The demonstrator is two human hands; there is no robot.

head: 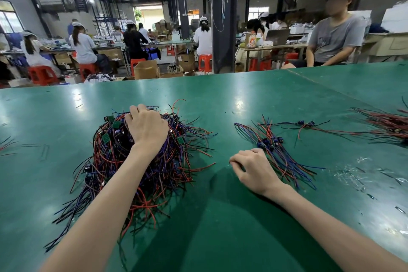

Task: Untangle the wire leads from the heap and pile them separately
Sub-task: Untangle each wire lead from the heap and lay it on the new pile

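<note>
Digging into the top of the heap (110, 161), the left hand (146, 128) curls its fingers around a clump of wire leads right beneath its palm. The right hand (251, 170) rests loosely curled on the table (220, 95), seemingly holding nothing, with the separated pile (272, 146) just past its knuckles. These leads look light, limp and snag-prone, so pinching one by its small green board (116, 124) and drawing gently seems safer than yanking mid-wire.
</note>
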